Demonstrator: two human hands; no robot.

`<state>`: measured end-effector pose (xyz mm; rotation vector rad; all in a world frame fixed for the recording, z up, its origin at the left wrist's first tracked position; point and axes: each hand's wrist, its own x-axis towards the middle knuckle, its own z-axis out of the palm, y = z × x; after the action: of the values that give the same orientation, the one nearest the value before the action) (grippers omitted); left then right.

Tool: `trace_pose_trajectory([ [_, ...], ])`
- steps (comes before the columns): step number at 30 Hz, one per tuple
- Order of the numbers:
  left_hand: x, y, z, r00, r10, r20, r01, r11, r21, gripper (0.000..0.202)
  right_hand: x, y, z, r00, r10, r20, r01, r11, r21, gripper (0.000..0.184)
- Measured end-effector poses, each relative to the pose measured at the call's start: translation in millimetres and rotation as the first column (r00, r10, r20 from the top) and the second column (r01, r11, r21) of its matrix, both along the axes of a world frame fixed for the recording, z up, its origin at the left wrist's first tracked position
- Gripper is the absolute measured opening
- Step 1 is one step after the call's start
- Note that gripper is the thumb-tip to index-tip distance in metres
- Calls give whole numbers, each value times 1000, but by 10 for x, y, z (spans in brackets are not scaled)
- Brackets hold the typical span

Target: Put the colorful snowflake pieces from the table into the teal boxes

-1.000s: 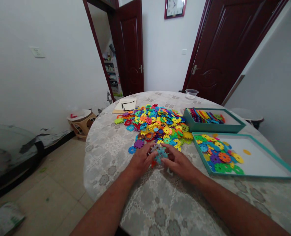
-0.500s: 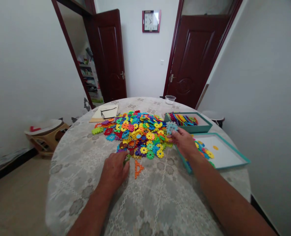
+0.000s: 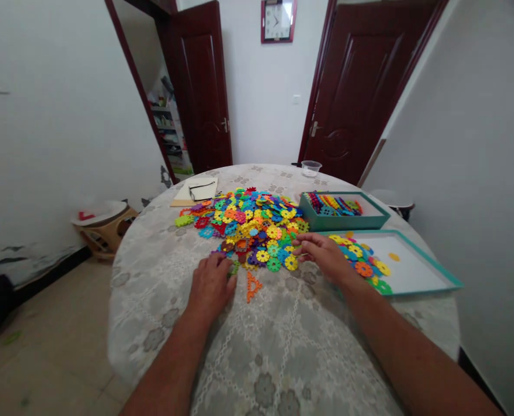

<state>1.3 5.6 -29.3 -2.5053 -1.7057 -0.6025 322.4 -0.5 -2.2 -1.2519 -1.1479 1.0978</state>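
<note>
A heap of colourful plastic gear-shaped discs [image 3: 252, 222] lies in the middle of the round table [image 3: 283, 346]. My left hand [image 3: 213, 284] rests palm down at the heap's near edge, its fingertips by a green disc [image 3: 234, 267]. An orange triangle piece [image 3: 252, 286] lies just right of it. My right hand [image 3: 326, 257] lies flat with the fingers stretched left towards a yellow disc [image 3: 290, 263]. It holds nothing that I can see.
A teal box [image 3: 372, 221] with rows of sorted pieces stands at the right. A shallow teal tray [image 3: 417, 271] with loose discs lies in front of it. Glasses on a notebook [image 3: 200, 189] and a clear cup [image 3: 311, 167] sit at the far side. A stool [image 3: 104, 222] stands at the left.
My right hand carried a light blue cluster from the table front towards the teal box, then came back to the heap without it. My left hand stayed at the heap's near edge.
</note>
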Motion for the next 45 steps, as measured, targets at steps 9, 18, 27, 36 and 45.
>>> trace_pose_trajectory([
  [9,20,-4,33,999,48,-23,-50,996,-76,9,-294,-183,-203,833,363,417,-360,929,-88,27],
  [18,66,-74,29,901,-297,317,303,952,30,9,-474,-293,-219,727,183,662,-391,903,180,42],
  [27,195,-172,100,806,-465,367,527,845,-87,20,-566,-337,-236,609,176,774,-529,817,231,24],
  [36,275,2,-103,986,-158,56,162,984,-79,25,-506,-268,-261,647,180,741,-410,902,139,22],
  [45,331,57,-133,992,-109,62,116,987,-110,8,-486,-233,-311,682,227,695,-380,922,71,30],
])
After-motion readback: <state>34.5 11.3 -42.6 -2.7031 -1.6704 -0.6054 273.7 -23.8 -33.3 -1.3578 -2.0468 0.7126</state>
